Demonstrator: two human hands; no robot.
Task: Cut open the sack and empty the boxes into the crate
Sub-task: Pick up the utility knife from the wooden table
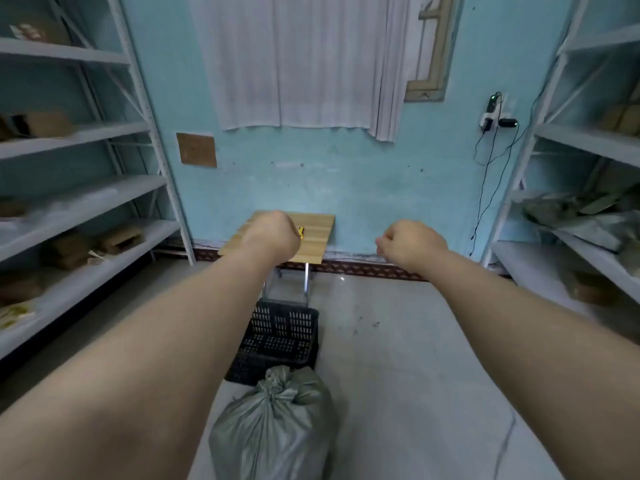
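Observation:
A grey-green woven sack [273,431], knotted at the top, stands on the floor close in front of me. Just beyond it, touching it, is a black slotted plastic crate [280,337]; its inside looks empty. Behind the crate stands a small wooden folding table [313,242] against the wall. A yellow and black cutter [301,232] lies on it, mostly hidden behind my left hand [272,233]. That hand is held out as a fist in front of the table. My right hand [412,244] is also a fist, out to the right of the table, holding nothing.
Grey metal shelves line the left [86,199] and right [588,140] walls. They hold cardboard boxes [119,239] and crumpled grey sacks [575,216]. A white curtain hangs on the blue far wall. Cables dangle from a wall socket [493,119]. Pale tiled floor lies to the right of the sack.

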